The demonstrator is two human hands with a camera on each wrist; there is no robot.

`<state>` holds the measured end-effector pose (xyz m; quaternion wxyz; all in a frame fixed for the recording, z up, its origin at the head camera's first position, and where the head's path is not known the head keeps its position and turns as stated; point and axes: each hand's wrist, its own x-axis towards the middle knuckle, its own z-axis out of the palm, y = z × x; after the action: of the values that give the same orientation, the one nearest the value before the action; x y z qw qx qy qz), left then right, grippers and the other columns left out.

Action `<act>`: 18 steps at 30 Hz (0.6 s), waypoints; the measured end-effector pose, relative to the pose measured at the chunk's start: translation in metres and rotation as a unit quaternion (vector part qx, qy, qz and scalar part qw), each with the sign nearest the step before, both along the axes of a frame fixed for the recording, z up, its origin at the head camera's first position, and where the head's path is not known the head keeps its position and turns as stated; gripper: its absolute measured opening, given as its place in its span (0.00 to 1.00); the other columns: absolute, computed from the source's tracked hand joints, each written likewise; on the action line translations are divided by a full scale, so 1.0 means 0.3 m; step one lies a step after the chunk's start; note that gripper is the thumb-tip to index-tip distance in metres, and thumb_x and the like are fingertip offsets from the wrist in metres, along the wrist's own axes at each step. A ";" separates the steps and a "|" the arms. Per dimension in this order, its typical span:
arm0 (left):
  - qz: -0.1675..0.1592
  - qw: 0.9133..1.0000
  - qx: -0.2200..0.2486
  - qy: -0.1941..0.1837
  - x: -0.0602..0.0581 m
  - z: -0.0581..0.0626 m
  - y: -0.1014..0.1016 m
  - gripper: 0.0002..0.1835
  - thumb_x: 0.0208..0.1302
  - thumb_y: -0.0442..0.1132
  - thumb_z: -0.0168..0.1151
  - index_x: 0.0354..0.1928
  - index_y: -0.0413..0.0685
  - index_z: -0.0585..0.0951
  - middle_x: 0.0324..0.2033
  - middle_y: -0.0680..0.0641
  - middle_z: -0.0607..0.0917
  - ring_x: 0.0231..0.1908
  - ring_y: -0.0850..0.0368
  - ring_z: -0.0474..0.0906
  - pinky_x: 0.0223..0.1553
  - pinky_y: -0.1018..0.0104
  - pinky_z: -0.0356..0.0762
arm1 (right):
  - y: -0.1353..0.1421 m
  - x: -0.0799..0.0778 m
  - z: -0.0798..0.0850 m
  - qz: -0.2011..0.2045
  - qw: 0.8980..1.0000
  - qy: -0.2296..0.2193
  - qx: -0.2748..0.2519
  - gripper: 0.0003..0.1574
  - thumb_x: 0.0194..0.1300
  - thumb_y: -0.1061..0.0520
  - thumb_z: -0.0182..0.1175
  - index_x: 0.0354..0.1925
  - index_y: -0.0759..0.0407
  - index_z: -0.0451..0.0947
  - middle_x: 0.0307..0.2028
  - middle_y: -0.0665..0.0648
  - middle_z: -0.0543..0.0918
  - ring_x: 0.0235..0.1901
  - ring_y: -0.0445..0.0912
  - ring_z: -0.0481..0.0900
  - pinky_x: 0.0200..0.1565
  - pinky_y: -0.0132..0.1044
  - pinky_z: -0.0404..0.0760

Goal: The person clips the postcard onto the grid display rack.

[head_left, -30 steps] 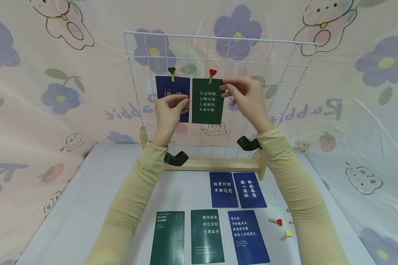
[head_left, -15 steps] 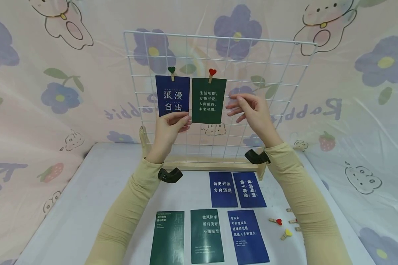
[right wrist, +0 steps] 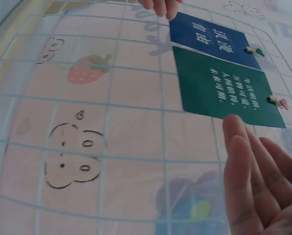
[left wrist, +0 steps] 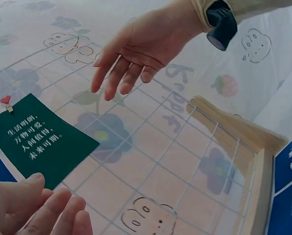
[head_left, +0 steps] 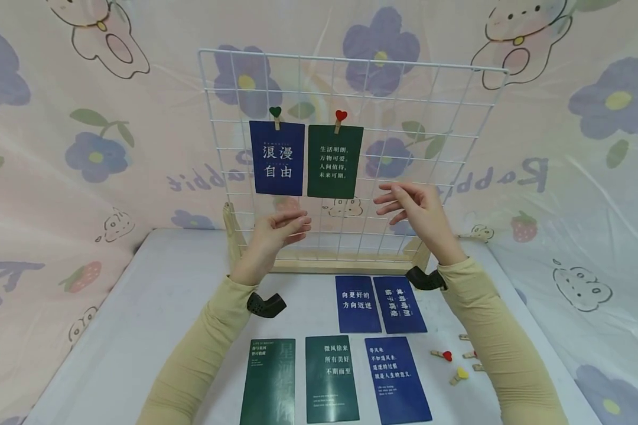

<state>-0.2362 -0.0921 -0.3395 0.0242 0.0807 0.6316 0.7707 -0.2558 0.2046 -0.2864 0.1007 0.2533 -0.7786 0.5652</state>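
Note:
On the white wire grid hang two cards side by side. A blue card is held by a clothespin with a green heart. The green card beside it hangs from a clothespin with a red heart. My left hand hovers below the blue card, fingers loosely bent and nothing in them. To the right of the green card and lower, my right hand is in front of the grid with fingers relaxed, holding nothing. In the right wrist view its fingers look apart from the cards.
The grid stands in a wooden base. In front lie blue cards and green cards on the white table. Several small clothespins, one with a yellow heart, lie by the right forearm. A patterned cloth surrounds everything.
Both hands have moved down from the hanging cards, the right one also outward. The right hand has left the green card's upper corner. The blue card is now fully uncovered.

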 end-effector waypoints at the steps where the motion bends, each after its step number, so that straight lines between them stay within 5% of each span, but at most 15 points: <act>1: -0.005 1.000 -0.003 -0.005 0.005 -0.011 -0.002 0.16 0.67 0.33 0.60 0.55 0.36 0.78 0.47 0.39 0.83 0.46 0.50 0.82 0.49 0.62 0.79 | 0.006 0.008 -0.012 0.000 1.000 -0.007 0.003 0.22 0.75 0.52 0.47 0.56 0.65 0.76 0.42 0.65 0.84 0.35 0.50 0.85 0.29 0.38 0.84; 7: -0.021 0.999 -0.002 -0.034 0.024 -0.081 -0.012 0.16 0.68 0.34 0.58 0.56 0.37 0.77 0.52 0.33 0.79 0.50 0.46 0.80 0.51 0.61 0.78 | 0.028 0.074 -0.058 0.003 0.999 -0.031 0.037 0.21 0.76 0.59 0.45 0.56 0.72 0.73 0.43 0.71 0.82 0.36 0.58 0.84 0.29 0.42 0.84; 18: -0.016 0.995 -0.040 -0.090 0.030 -0.225 0.024 0.18 0.67 0.37 0.60 0.55 0.36 0.78 0.48 0.38 0.83 0.49 0.46 0.79 0.52 0.55 0.77 | 0.133 0.113 -0.198 -0.005 0.996 -0.070 0.060 0.22 0.76 0.55 0.46 0.58 0.69 0.72 0.44 0.70 0.82 0.36 0.56 0.84 0.32 0.42 0.85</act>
<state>-0.2272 -0.0850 -0.4070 0.0966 0.0202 0.6555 0.7487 -0.2221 0.2445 -0.3459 0.0333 0.2153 -0.8175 0.5332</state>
